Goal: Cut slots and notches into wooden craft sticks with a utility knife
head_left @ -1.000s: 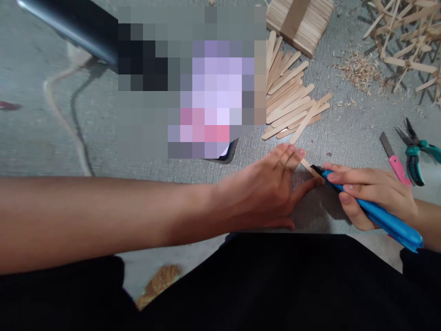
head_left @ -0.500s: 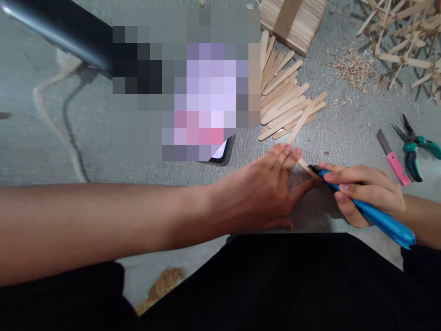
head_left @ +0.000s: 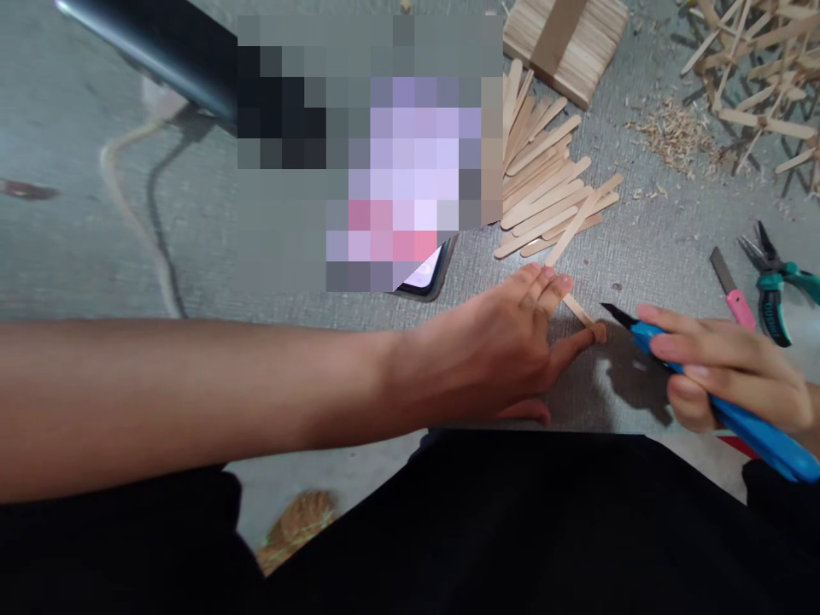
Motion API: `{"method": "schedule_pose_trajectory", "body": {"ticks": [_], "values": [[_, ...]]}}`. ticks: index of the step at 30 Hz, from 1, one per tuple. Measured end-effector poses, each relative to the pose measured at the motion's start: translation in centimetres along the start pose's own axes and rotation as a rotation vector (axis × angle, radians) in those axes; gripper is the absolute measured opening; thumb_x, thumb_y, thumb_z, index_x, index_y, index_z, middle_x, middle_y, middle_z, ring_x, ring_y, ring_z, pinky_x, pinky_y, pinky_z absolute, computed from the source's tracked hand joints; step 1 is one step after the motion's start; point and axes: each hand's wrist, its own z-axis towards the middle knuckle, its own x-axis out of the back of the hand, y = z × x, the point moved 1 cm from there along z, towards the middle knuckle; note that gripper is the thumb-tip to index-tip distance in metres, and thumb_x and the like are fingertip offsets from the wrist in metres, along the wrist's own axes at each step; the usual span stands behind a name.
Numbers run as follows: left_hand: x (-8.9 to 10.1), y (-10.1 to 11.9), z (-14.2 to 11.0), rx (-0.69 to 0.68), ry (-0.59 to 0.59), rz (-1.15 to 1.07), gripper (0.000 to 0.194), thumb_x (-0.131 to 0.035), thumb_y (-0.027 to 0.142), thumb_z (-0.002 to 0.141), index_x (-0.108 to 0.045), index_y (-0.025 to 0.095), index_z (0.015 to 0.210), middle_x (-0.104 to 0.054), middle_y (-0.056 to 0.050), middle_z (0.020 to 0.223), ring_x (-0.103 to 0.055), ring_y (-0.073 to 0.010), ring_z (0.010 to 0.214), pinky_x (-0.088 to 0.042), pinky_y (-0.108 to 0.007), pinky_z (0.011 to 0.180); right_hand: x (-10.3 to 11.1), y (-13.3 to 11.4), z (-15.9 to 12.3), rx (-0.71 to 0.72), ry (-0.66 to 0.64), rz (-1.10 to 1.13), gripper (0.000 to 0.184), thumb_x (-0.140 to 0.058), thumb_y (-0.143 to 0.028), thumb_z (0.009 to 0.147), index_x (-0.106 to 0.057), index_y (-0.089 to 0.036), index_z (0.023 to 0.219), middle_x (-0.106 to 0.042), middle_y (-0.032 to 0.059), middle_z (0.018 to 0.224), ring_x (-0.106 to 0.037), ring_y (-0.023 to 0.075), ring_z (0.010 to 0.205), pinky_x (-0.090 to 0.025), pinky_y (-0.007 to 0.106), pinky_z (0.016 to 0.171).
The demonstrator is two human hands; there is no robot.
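1. By the left hand (head_left: 506, 346), a narrow wooden stick (head_left: 578, 308) is pinned flat on the grey tabletop (head_left: 487, 256); the fingers are bunched at its upper end, and the thumb, spread well away from them, is pressed at its lower end.
2. By the right hand (head_left: 730, 367), closed around the handle, a blue cutter (head_left: 746, 420) is gripped. Its dark blade is pointed toward the pinned stick, near but apart from it.
3. Just beyond the left fingertips, a slanted stick (head_left: 576, 224) is laid across the fanned loose sticks (head_left: 544, 184).
4. Behind these, a banded bundle of sticks (head_left: 593, 51) is seen, with shavings (head_left: 682, 137) scattered to its right and crossed sticks (head_left: 762, 120) heaped farther right.
5. Beyond the right hand, a pink-handled knife (head_left: 736, 303) is placed beside teal-and-black pliers (head_left: 772, 290).
6. To the left, a phone (head_left: 428, 278) is mostly hidden by pixelation; farther left, a pale cable (head_left: 131, 205) and a dark glossy object (head_left: 154, 55) are seen.
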Motion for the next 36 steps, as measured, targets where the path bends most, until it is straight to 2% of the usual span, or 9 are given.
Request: {"method": "schedule_pose_trajectory", "body": {"ticks": [1,3,4,7,12,20,23,32,36], "values": [[0.0,0.0,0.0,-0.004,-0.003,-0.002,0.118,-0.069,0.092,0.092,-0.046,0.013,0.176,-0.067,-0.033,0.156,-0.068,-0.0475,0.146,-0.049,-0.057,0.123,-0.2,-0.1,0.2,0.112,-0.038,-0.030,0.028,-0.084,-0.007,0.087,-0.076,-0.029,0.103,-0.087,-0.0005,0.125,-0.086,0.0330,0.114,-0.081,0.038,0.080],[0.0,0.0,0.0,0.000,0.005,-0.010,0.117,-0.070,0.090,0.093,-0.044,0.013,0.177,-0.066,-0.033,0.158,-0.068,-0.0468,0.146,-0.048,-0.057,0.125,-0.8,-0.1,0.8,0.147,-0.030,-0.047,0.036,-0.076,0.004,0.086,-0.075,-0.026,0.105,-0.083,0.0059,0.138,-0.084,0.0324,0.121,-0.080,0.041,0.092],[0.0,-0.1,0.0,-0.001,0.013,-0.012,0.117,-0.070,0.090,0.092,-0.044,0.013,0.177,-0.066,-0.033,0.158,-0.069,-0.0467,0.145,-0.049,-0.057,0.125,-1.1,-0.2,1.1,0.207,-0.024,-0.022,0.034,-0.078,0.003,0.085,-0.075,-0.023,0.106,-0.084,0.0096,0.135,-0.085,0.0323,0.116,-0.079,0.038,0.091],[0.1,-0.1,-0.1,0.009,0.030,-0.018,0.119,-0.074,0.090,0.090,-0.044,0.016,0.177,-0.068,-0.031,0.157,-0.070,-0.0461,0.143,-0.050,-0.057,0.125,-1.9,0.1,1.9,0.190,0.008,0.005,0.030,-0.078,0.003,0.084,-0.072,-0.021,0.101,-0.086,0.0106,0.128,-0.087,0.0306,0.110,-0.079,0.033,0.084],[-0.4,0.2,-0.1,0.026,0.059,-0.042,0.118,-0.077,0.090,0.087,-0.047,0.017,0.175,-0.067,-0.031,0.157,-0.068,-0.0467,0.146,-0.050,-0.057,0.126,-2.0,0.1,2.0,0.207,-0.010,0.001,0.028,-0.078,0.004,0.084,-0.072,-0.017,0.100,-0.087,0.0157,0.122,-0.087,0.0322,0.110,-0.078,0.034,0.085],[-2.4,0.9,-0.5,0.069,0.104,-0.067,0.128,-0.075,0.095,0.083,-0.037,0.020,0.179,-0.061,-0.031,0.165,-0.058,-0.0499,0.155,-0.045,-0.061,0.129,-2.0,0.1,1.4,0.143,-0.005,0.001,0.028,-0.079,0.000,0.087,-0.071,-0.021,0.102,-0.087,0.0103,0.124,-0.086,0.0312,0.113,-0.078,0.036,0.088],[-2.6,0.9,-0.6,0.067,0.141,-0.051,0.132,-0.074,0.096,0.082,-0.035,0.017,0.180,-0.060,-0.033,0.164,-0.059,-0.0499,0.155,-0.047,-0.059,0.128,-2.1,-0.1,1.5,0.166,0.001,-0.004,0.026,-0.079,0.001,0.087,-0.072,-0.018,0.103,-0.087,0.0139,0.122,-0.086,0.0321,0.113,-0.078,0.035,0.089],[-1.4,0.7,-0.8,0.046,0.096,-0.020,0.135,-0.076,0.090,0.086,-0.024,0.011,0.182,-0.063,-0.034,0.161,-0.064,-0.0497,0.151,-0.048,-0.058,0.129,-1.8,-1.2,2.2,0.114,-0.092,-0.105,0.024,-0.081,-0.004,0.090,-0.071,-0.022,0.102,-0.087,0.0118,0.120,-0.086,0.0275,0.115,-0.077,0.030,0.090],[-0.5,0.2,-0.7,-0.007,0.034,-0.020,0.126,-0.071,0.088,0.092,-0.026,0.013,0.182,-0.066,-0.031,0.159,-0.066,-0.0479,0.149,-0.049,-0.057,0.128,-2.5,-0.4,2.0,0.119,-0.027,-0.066,0.022,-0.077,-0.004,0.092,-0.070,-0.022,0.103,-0.087,0.0104,0.117,-0.087,0.0256,0.110,-0.077,0.030,0.088]]}}
